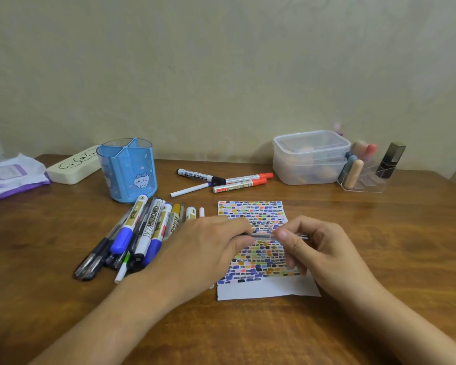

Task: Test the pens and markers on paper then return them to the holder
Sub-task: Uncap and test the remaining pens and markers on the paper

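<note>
Both hands hold one slim pen (263, 235) above the paper (258, 248): the left hand (208, 248) grips one end, the right hand (313, 248) pinches the other. It lies level, running left to right.

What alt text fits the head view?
Both hands, left hand and right hand, hold a thin pen over swatch-covered paper. Loose markers lie left, beside a blue holder.

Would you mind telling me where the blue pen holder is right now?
In the head view, the blue pen holder stands upright on the left of the table, beyond the pile of pens and markers and beside the cream pencil case.
</note>
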### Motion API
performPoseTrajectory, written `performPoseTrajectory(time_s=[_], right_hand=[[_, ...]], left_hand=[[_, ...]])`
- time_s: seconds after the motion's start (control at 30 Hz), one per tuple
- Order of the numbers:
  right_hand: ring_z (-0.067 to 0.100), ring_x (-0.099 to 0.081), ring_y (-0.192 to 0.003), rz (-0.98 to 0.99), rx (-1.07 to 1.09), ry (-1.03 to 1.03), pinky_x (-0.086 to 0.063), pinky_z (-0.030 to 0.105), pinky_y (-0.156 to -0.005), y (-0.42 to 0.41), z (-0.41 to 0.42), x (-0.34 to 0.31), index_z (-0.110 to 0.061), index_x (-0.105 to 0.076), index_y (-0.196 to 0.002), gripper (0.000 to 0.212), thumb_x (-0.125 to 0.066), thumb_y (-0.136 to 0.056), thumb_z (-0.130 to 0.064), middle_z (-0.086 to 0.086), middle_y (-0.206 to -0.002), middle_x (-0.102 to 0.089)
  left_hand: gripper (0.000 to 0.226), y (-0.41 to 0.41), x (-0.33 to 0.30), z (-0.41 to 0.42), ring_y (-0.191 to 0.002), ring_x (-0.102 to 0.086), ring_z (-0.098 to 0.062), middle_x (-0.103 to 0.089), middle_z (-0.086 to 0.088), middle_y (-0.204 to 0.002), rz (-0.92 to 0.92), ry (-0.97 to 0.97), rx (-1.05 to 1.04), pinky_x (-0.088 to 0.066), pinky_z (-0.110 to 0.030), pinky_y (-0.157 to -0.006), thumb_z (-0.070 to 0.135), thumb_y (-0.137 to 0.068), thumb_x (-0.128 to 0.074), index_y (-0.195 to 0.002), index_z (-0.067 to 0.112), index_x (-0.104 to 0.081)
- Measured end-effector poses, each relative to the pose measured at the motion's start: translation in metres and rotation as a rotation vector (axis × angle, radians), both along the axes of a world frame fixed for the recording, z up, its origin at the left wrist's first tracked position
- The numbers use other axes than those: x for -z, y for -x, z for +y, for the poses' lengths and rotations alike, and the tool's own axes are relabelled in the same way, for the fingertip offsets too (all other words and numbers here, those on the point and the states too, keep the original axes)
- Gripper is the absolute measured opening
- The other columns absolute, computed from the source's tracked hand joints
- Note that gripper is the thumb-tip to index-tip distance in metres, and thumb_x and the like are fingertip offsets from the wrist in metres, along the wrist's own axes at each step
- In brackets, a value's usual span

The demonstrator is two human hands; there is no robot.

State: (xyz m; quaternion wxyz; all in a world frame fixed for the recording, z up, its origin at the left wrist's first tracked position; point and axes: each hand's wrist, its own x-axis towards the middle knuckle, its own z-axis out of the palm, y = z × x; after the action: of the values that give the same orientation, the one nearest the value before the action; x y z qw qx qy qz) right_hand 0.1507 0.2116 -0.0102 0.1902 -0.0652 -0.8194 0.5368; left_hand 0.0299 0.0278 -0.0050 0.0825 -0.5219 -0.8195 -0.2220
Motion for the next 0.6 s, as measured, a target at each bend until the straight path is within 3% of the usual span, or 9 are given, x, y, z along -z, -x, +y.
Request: performPoseTrajectory(time_s=[0.13, 0.3, 0.5, 0.6], right_hand=[[0.002, -0.047, -0.050, 0.025, 0.037, -0.102, -0.037, 0.015, -0.051, -0.002, -0.001, 0.000, -0.016, -0.069, -0.081, 0.032, -0.060, -0.089, -0.045, -0.005, -0.054, -0.056], [0.006, -0.051, -0.057, 0.007, 0.102, -0.408, -0.032, 0.017, -0.052, -0.006, -0.003, 0.003, -0.026, -0.068, -0.076, 0.037, -0.048, -0.096, -0.051, -0.017, -0.057, -0.053], [0.017, -0.055, -0.061, 0.009, 0.107, -0.425, -0.039, 0.031, -0.058, -0.007, -0.003, 0.007, -0.030, -0.064, -0.079, 0.048, -0.038, -0.099, -0.065, 0.010, -0.067, -0.060], [0.011, -0.047, -0.053, -0.012, 0.082, -0.380, -0.030, 0.026, -0.052, -0.004, -0.004, 0.005, -0.028, -0.068, -0.076, 0.045, -0.043, -0.096, -0.060, 0.007, -0.059, -0.052]], left_hand=[[0.036, 0.000, -0.001, 0.000, -0.079, -0.052, -0.009, -0.057, 0.012, -0.081, -0.006, -0.006, 0.004, -0.034, -0.018, -0.061, 0.054, -0.096, -0.027, -0.100, 0.034, -0.057], [0.022, -0.003, -0.008, -0.002, -0.080, -0.049, -0.010, -0.056, 0.010, -0.083, 0.005, 0.032, -0.011, -0.035, -0.019, -0.065, 0.044, -0.102, -0.036, -0.099, 0.032, -0.054], [0.017, -0.005, -0.012, -0.003, -0.082, -0.048, -0.006, -0.052, 0.012, -0.083, -0.044, 0.082, -0.003, -0.035, -0.021, -0.065, 0.044, -0.104, -0.035, -0.092, 0.036, -0.045], [0.025, 0.000, -0.008, -0.004, -0.084, -0.049, -0.007, -0.051, 0.012, -0.086, -0.022, 0.079, -0.006, -0.040, -0.028, -0.070, 0.047, -0.102, -0.033, -0.098, 0.034, -0.055]])
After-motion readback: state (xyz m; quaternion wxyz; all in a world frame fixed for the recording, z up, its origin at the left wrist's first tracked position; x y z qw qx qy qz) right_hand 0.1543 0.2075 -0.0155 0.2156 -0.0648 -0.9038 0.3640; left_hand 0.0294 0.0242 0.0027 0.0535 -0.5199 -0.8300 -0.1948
